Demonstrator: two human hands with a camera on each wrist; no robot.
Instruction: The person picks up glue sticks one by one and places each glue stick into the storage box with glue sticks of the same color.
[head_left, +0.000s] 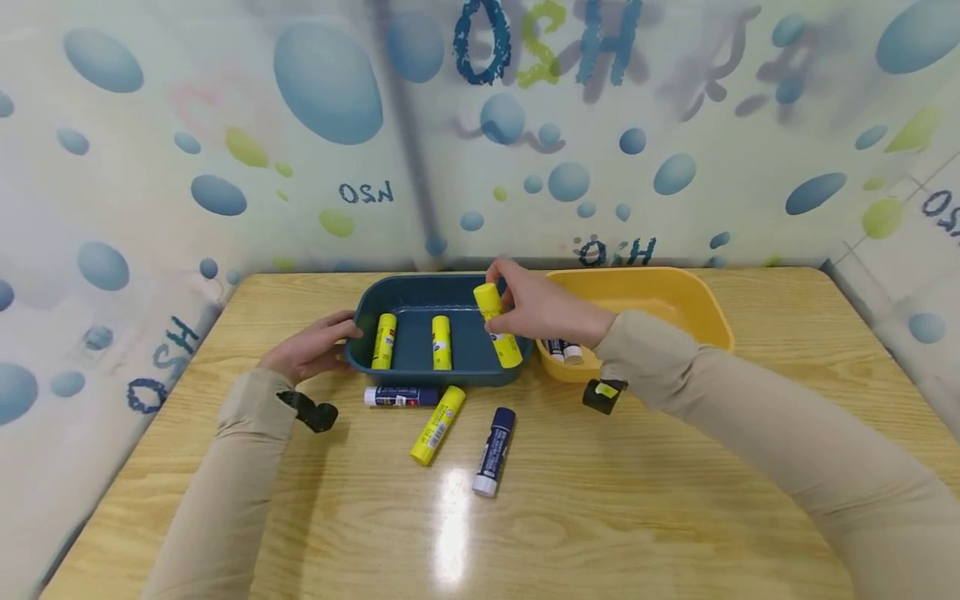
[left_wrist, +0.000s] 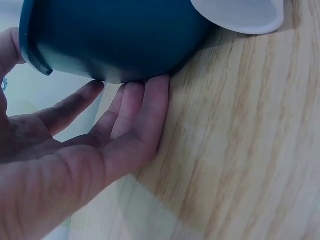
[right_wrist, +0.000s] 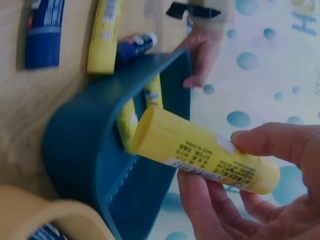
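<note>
Holding a yellow glue stick (head_left: 499,327) over the right end of a blue bin (head_left: 431,377), the right hand (head_left: 540,300) has its fingers (right_wrist: 197,197) clamped on the barrel, thumb on one side and fingertips on the other. The stick is tilted, its lower end towards the bin's near wall. The left hand (head_left: 311,346) grips the bin's left end, thumb at the rim and fingers bent against the outer wall.

Two more yellow sticks (head_left: 442,342) stand or lean apart inside the bin. On the tabletop (head_left: 600,508) in front are a navy glue stick (head_left: 402,397) near the bin's front wall, a slanted yellow one (head_left: 438,425) and a second navy one (head_left: 493,452). An orange bin (head_left: 708,308) to the right holds navy sticks (head_left: 572,353).

The step in hand looks like sorting by colour, with this stick being placed among the yellow ones; the next move probably calls for setting it down and loosening the pinch.

Whether its lower end touches the bin is unclear. The right forearm hides part of the orange bin's contents, and the left wrist view cuts off a pale, blurred object at its top edge.
</note>
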